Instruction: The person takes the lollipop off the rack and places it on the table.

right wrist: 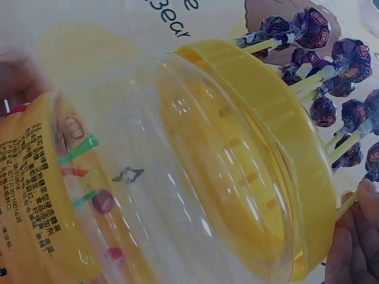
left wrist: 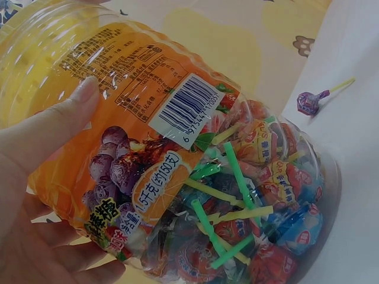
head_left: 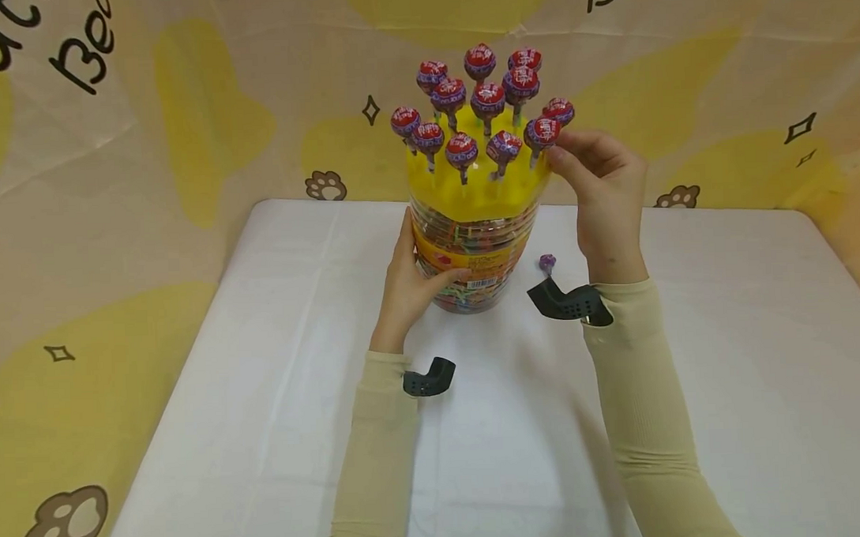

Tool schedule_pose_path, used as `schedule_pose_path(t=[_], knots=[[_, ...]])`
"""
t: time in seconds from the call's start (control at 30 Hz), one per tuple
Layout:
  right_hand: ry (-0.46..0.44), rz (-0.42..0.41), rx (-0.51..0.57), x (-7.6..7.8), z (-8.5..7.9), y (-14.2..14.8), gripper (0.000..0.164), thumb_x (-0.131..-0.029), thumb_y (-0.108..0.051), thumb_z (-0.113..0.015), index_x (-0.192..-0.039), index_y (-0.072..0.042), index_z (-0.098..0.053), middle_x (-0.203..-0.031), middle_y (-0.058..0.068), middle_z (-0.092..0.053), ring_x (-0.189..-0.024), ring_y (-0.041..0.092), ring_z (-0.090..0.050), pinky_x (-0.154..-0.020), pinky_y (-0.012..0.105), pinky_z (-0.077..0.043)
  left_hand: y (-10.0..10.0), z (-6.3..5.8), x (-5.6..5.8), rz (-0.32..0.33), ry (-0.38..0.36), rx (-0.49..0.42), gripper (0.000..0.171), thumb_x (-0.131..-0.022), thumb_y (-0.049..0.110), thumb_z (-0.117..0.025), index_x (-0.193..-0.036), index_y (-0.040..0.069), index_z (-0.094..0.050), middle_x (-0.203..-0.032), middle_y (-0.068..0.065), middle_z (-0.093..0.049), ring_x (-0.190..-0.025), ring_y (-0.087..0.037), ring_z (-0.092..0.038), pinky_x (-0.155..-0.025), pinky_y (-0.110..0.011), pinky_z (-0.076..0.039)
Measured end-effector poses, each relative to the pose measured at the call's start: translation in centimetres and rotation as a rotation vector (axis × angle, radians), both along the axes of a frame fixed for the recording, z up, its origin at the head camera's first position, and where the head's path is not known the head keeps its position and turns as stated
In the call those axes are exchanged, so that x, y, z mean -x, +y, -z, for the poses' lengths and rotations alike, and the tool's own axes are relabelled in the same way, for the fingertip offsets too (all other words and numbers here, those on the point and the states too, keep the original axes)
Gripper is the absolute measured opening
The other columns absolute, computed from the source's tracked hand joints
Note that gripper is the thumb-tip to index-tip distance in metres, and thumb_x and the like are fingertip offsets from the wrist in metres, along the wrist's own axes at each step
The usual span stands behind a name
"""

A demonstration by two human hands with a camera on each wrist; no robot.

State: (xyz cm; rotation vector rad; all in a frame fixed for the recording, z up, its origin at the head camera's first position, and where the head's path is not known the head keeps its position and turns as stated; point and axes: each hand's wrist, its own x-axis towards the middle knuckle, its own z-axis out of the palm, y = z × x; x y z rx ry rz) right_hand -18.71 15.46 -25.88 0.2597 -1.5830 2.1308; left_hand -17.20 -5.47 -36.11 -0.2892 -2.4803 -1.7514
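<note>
A clear plastic jar (head_left: pixel 501 254) with an orange label stands on the table, full of wrapped candies in its lower part. Purple-and-red lollipops (head_left: pixel 488 100) stick up on their sticks from its yellow lid (head_left: pixel 463 200). My left hand (head_left: pixel 411 293) grips the jar's left side, thumb across the label (left wrist: pixel 136 94) and fingers round behind. At the lid's right edge, my right hand (head_left: pixel 608 187) pinches a lollipop's yellow stick (right wrist: pixel 348 207) between thumb and finger. The stick meets the lid in the right wrist view; how deep it sits is hidden.
One loose lollipop (head_left: pixel 547 262) lies on the white table (head_left: pixel 284 368), right of the jar and close to my right wrist. A black wrist mount (head_left: pixel 569 301) juts from my right sleeve, another (head_left: pixel 430 377) from the left. Behind the table hangs a yellow patterned cloth (head_left: pixel 309 75).
</note>
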Motion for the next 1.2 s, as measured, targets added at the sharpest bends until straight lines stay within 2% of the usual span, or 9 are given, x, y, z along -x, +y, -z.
schedule_pose_path(t=[0.43, 0.7, 1.03, 1.2], knots=[[0.017, 0.004, 0.103, 0.2, -0.3, 0.0, 0.009, -0.082, 0.006, -0.068, -0.091, 0.004, -0.072, -0.089, 0.012, -0.066, -0.082, 0.023, -0.059, -0.082, 0.029, -0.052, 0.0, 0.1, 0.0, -0.001, -0.009, 0.004, 0.102, -0.078, 0.026, -0.078, -0.153, 0.018, -0.009, -0.151, -0.006, -0.028, -0.135, -0.024, -0.032, -0.110, -0.043, -0.030], [0.040, -0.027, 0.158, 0.0, -0.5, 0.1, 0.010, -0.084, 0.007, -0.066, -0.091, 0.006, -0.071, -0.088, 0.013, -0.066, -0.081, 0.023, -0.060, -0.082, 0.029, -0.052, 0.0, 0.0, 0.0, -0.001, -0.004, 0.006, 0.102, -0.078, 0.026, -0.078, -0.153, 0.018, -0.009, -0.151, -0.006, -0.028, -0.136, -0.024, -0.032, -0.110, -0.043, -0.030], [0.014, -0.083, 0.261, -0.5, -0.4, 0.6, 0.009, -0.082, 0.009, -0.066, -0.091, 0.009, -0.069, -0.088, 0.014, -0.064, -0.081, 0.023, -0.061, -0.080, 0.027, -0.053, -0.1, 0.1, 0.0, 0.001, 0.004, 0.000, 0.103, -0.078, 0.026, -0.079, -0.153, 0.017, -0.009, -0.152, -0.006, -0.028, -0.135, -0.024, -0.032, -0.110, -0.042, -0.030], [0.012, -0.094, 0.274, -0.7, 0.0, 1.0, 0.010, -0.082, 0.008, -0.067, -0.092, 0.010, -0.068, -0.088, 0.015, -0.064, -0.080, 0.023, -0.062, -0.080, 0.026, -0.054, 0.0, 0.1, -0.1, 0.001, 0.011, 0.002, 0.103, -0.077, 0.026, -0.079, -0.153, 0.016, -0.009, -0.151, -0.007, -0.028, -0.135, -0.024, -0.032, -0.110, -0.043, -0.030]])
